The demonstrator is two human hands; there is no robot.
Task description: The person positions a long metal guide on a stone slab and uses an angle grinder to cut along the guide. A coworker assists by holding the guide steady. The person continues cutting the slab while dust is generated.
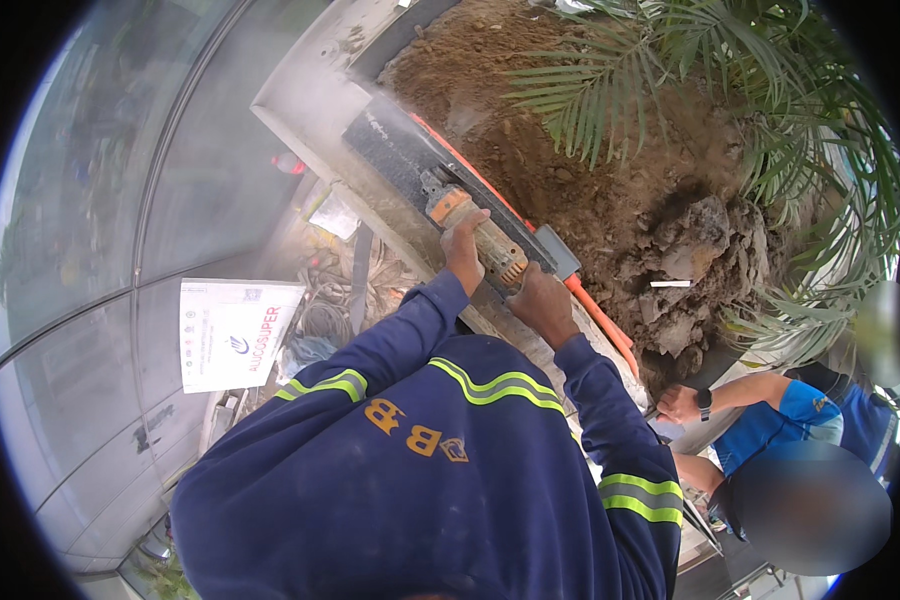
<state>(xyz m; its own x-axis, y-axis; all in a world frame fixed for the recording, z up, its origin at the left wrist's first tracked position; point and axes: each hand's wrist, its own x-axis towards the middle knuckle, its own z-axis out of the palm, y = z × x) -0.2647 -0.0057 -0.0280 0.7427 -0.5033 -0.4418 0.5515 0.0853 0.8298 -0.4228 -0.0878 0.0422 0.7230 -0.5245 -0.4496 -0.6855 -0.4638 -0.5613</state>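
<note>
Both hands, left hand (462, 243) and right hand (540, 300), grip the angle grinder (482, 235) on the planter's concrete edge (315, 100), beside the soil (550, 150). It looks heavy and rigid; hold its body firmly.

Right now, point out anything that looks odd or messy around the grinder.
Dust haze drifts off the grinder held in both hands. Cables and scraps lie tangled below the ledge.
</note>
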